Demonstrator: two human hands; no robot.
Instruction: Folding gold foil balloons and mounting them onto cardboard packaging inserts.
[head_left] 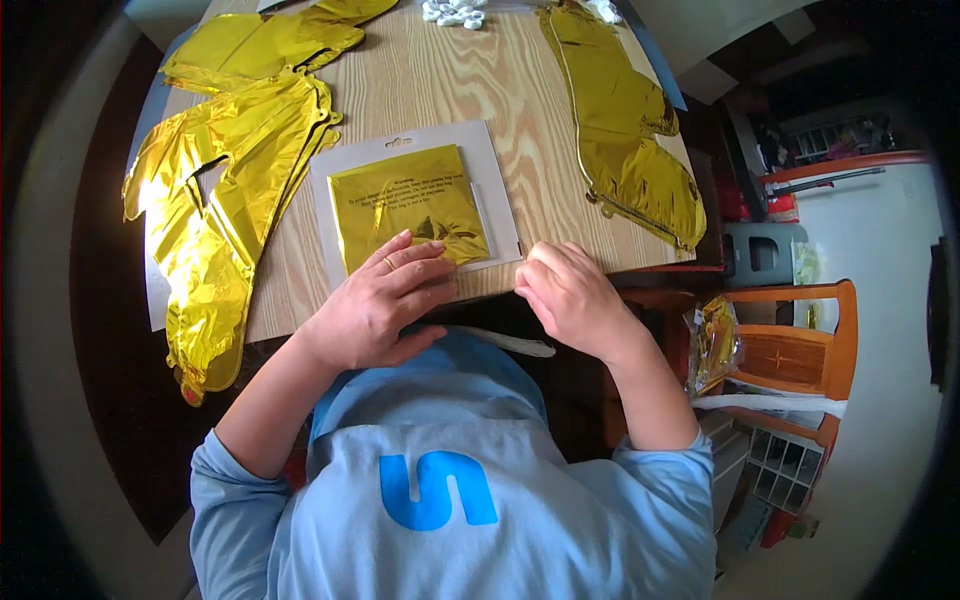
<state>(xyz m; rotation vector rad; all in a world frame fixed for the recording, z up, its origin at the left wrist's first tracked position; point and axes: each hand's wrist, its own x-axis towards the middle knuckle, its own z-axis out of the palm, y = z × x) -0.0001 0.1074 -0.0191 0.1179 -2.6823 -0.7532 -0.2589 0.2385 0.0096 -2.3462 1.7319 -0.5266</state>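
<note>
Packet [408,200] lies by near edge of wooden table [520,100] | left hand [375,305] loose, fingers on it | right hand [568,300] curled, can't tell if gripping | room between gold foils [620,110] | chair [788,352] right

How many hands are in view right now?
2. The left hand is over the lower part of the gold packet; the right hand, fingers curled, is beside the lower right corner of the pale card. I see no others.

tabletop [430,70] bright | glare on foil [240,215] (strongest left) | edges bent, dark
</note>
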